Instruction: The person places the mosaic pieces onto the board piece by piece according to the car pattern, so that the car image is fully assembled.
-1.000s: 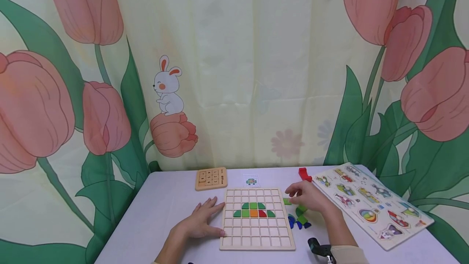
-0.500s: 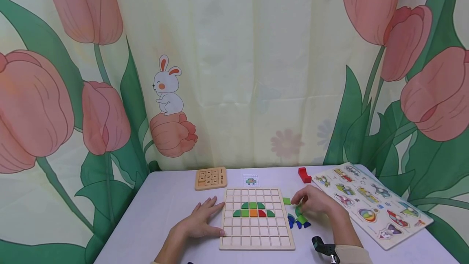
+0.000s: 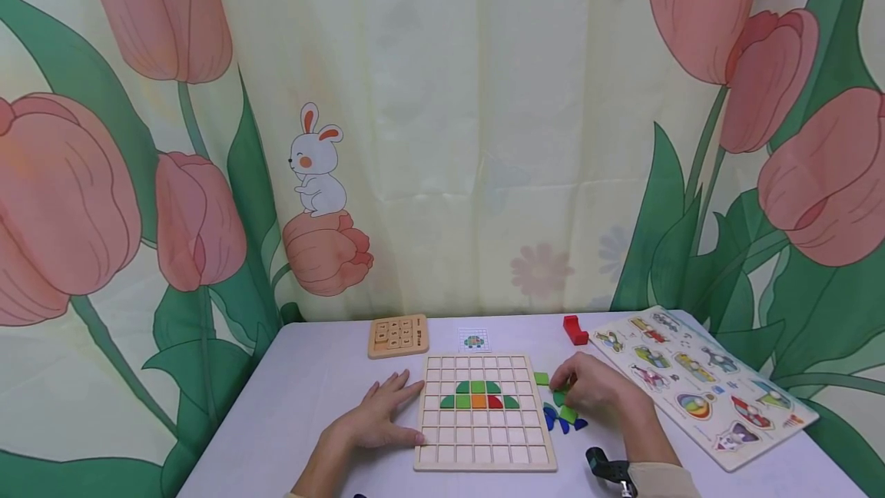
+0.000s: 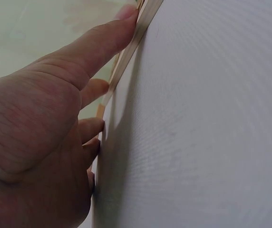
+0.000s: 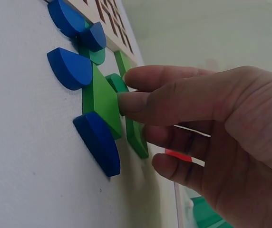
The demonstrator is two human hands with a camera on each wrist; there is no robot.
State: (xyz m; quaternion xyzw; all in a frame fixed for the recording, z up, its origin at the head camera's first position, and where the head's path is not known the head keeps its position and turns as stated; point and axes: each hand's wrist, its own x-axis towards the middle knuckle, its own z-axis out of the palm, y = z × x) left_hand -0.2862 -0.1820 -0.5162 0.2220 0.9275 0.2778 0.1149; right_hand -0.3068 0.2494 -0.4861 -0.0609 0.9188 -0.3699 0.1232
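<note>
The right hand [image 3: 594,386] has its fingers bent down at the loose pieces, thumb and index finger at a dark green piece [image 5: 116,81]; whether they pinch it, I cannot tell. Just beside the thumb lies a green square [image 5: 103,102], with blue pieces [image 5: 69,69] on the hand's near side. The left hand [image 3: 376,415] lies flattened, fingers spread, its thumb touching the left edge of the grid board [image 3: 484,436]. That board lies between the two hands, with green pieces, an orange square [image 3: 479,402] and a red piece [image 3: 495,403] set in it. Beyond the right hand is a red block [image 3: 574,331]; to its right, a picture board [image 3: 674,390]. A number board [image 3: 415,352] lies beyond the left hand.
</note>
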